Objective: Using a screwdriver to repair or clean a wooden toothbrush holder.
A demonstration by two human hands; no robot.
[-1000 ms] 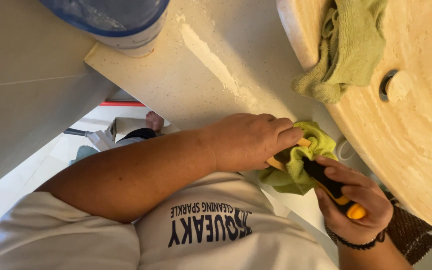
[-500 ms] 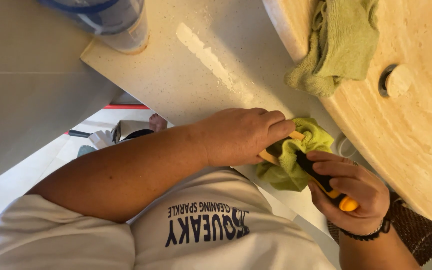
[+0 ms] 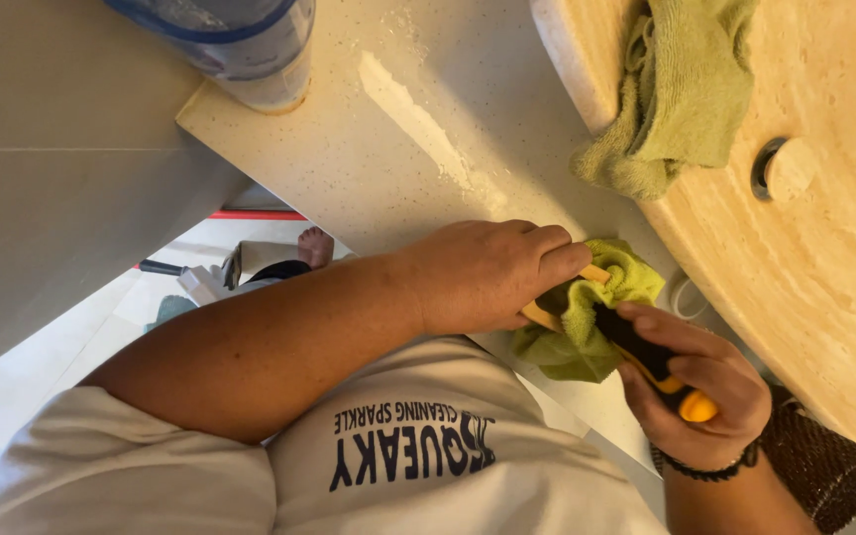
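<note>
A small yellow-green cloth [image 3: 587, 317], soft and crumpled into loose folds, is bunched around the front part of a hand tool [image 3: 646, 357] at the edge of the pale speckled worktop [image 3: 398, 129]. The tool has a black handle with an orange-yellow butt end, and it lies slanted, its butt pointing down and to the right, while its wrapped front part is hidden in the cloth. A thin yellowish strip shows at the cloth's upper left side, though whether it belongs to the tool cannot be told.
</note>
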